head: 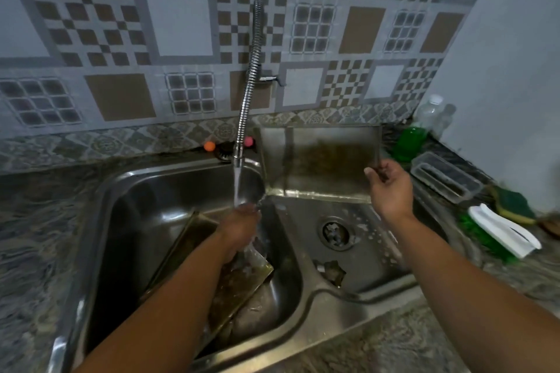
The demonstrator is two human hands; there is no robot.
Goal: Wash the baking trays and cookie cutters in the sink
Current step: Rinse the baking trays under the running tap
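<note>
A stained metal baking tray stands upright on the sink's drainboard, leaning against the wall. My right hand pinches its right edge. Water runs from the flexible tap onto my left hand, which is held flat and holds nothing. Under that hand a second greasy baking tray lies tilted in the left basin. A star-shaped cookie cutter lies on the drainboard near the front.
The drainboard has a drain in its middle. On the right counter are a green soap bottle, a clear box, a sponge and a white-handled green brush. Two small balls sit behind the tap.
</note>
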